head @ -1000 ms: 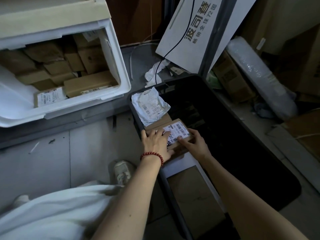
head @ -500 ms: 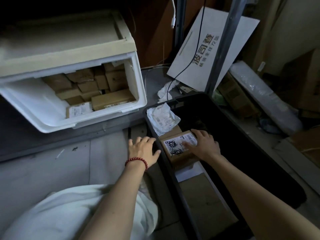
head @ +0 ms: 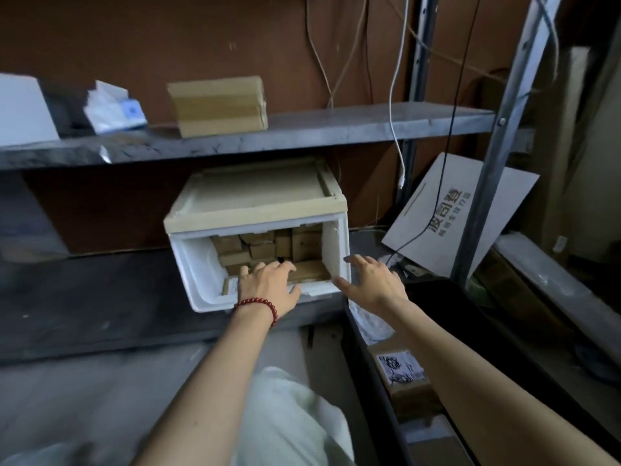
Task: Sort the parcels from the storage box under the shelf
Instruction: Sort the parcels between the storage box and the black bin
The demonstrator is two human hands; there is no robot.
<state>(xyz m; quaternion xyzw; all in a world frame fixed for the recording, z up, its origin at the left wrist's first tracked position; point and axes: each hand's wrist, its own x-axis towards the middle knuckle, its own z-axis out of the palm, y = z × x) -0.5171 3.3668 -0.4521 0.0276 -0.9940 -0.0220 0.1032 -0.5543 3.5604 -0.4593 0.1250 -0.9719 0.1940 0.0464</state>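
A white storage box (head: pixel 198 264) with a beige lid sits under the grey shelf (head: pixel 302 132), its front open on several brown cardboard parcels (head: pixel 268 245). My left hand (head: pixel 268 287), with a red bead bracelet, reaches into the opening, fingers over the front parcels; whether it grips one is hidden. Just right of the box's front corner my right hand (head: pixel 373 280) hovers with fingers spread and holds nothing. A labelled brown parcel (head: pixel 403 378) lies in the black bin (head: pixel 373 375) at the lower right, beside a white bag parcel (head: pixel 373 322).
On the shelf stand a taped cardboard box (head: pixel 218 105) and white packets (head: pixel 114 109). A white printed board (head: pixel 457 220) leans against a metal upright (head: pixel 497 156). Cables (head: pixel 396 105) hang down the brown back wall. My white-clothed knee (head: pixel 289 418) is below.
Both hands have left the labelled parcel in the black bin and moved up to the white storage box. The view has tilted upward, showing the shelf.
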